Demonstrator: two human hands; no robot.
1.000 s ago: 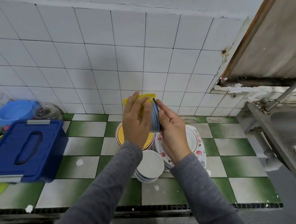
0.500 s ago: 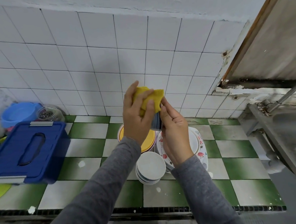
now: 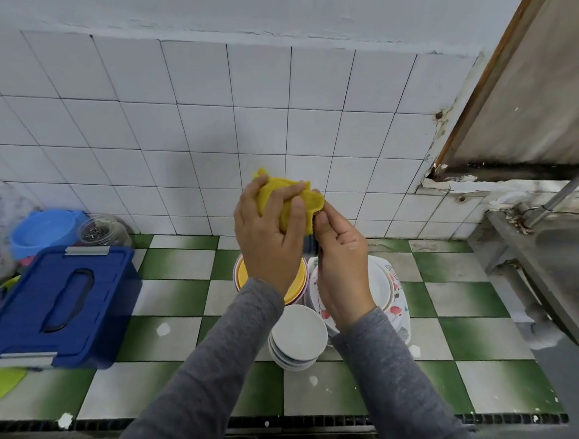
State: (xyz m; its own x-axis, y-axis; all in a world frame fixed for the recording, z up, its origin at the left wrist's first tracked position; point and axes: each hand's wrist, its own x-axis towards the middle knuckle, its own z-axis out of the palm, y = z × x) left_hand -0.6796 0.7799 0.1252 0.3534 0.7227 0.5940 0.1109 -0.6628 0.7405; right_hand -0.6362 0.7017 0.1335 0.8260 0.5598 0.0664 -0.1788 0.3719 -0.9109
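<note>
My left hand (image 3: 268, 234) grips a bunched yellow cloth (image 3: 293, 198) and presses it over the top of a small blue dish (image 3: 309, 243), which is held on edge above the counter. My right hand (image 3: 342, 260) holds that dish from the right side, fingers curled round its rim. Only a narrow dark-blue strip of the dish shows between the two hands; the rest is hidden by hands and cloth.
Below the hands on the green-and-white tiled counter (image 3: 170, 296) stand a yellow plate (image 3: 244, 277), a flowered plate stack (image 3: 394, 287) and a stack of white bowls (image 3: 298, 335). A blue lidded box (image 3: 57, 304) lies left. A steel sink (image 3: 576, 268) with faucet is right.
The left hand has slid the cloth up and over the dish's top edge, covering more of it. Both hands rose slightly; the dish shows less.
</note>
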